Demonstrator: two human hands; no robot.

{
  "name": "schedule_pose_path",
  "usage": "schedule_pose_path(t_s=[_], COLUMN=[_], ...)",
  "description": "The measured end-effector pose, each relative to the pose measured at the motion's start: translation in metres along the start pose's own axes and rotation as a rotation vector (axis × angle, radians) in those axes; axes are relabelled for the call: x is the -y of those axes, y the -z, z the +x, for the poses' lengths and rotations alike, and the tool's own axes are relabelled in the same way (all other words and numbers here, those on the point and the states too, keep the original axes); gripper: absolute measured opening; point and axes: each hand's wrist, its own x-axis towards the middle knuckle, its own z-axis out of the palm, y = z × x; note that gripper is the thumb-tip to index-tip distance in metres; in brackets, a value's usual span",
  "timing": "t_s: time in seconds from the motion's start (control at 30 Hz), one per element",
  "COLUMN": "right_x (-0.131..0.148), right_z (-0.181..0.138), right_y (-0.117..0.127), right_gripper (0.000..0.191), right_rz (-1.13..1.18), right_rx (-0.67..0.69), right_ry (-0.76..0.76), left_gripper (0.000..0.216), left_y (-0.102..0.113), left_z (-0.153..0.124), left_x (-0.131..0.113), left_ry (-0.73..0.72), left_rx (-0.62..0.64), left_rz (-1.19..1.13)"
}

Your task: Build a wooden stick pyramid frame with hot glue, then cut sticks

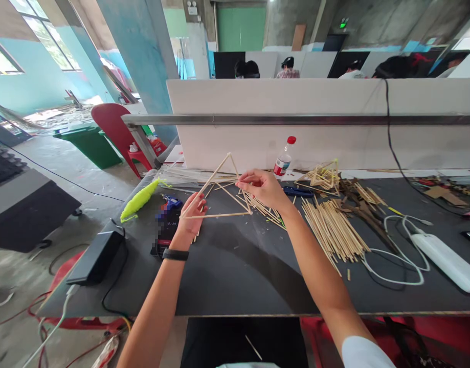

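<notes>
Left grip (192,213): clamped on frame (219,215) at its lower left corner. Right grip (263,188): at the frame's right side; whether clamped, cannot tell. Frame: between the grips, above surface (223,281). Bottle (283,162): beyond right grip. Sticks (336,232): right of right grip.

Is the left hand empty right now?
No, the left hand holds a corner of the wooden stick frame.
</notes>
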Motion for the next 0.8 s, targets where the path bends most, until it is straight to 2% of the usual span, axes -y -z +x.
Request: schedule_pose_path(t_s=[0.13,0.23,0.4,0.6,0.8], right_x=[-0.002,-0.006,-0.011,-0.006,-0.002], right_z=[0.000,0.002,0.004,0.000,0.000], right_y=[0.002,0.004,0.007,0.007,0.005], right_gripper=[0.037,0.033,0.023,0.034,0.032], right_rz=[0.051,-0.031,-0.142,-0.001,-0.023], right_rx=[-0.006,-0.004,-0.083,0.068,0.061], right_ry=[-0.038,-0.007,0.122,-0.012,-0.032], left_gripper=[0.030,0.030,0.037,0.042,0.037], left_y=[0.001,0.001,-0.002,-0.002,0.000], left_z=[-0.002,-0.005,-0.007,-0.006,-0.004], left_x=[-0.004,-0.005,-0.003,-0.002,0.000], left_ry=[0.048,0.043,0.037,0.043,0.029], left_rx=[0.043,0.068,0.019,0.033,0.033], left_rz=[-0.002,-0.008,0.036,0.052,0.017])
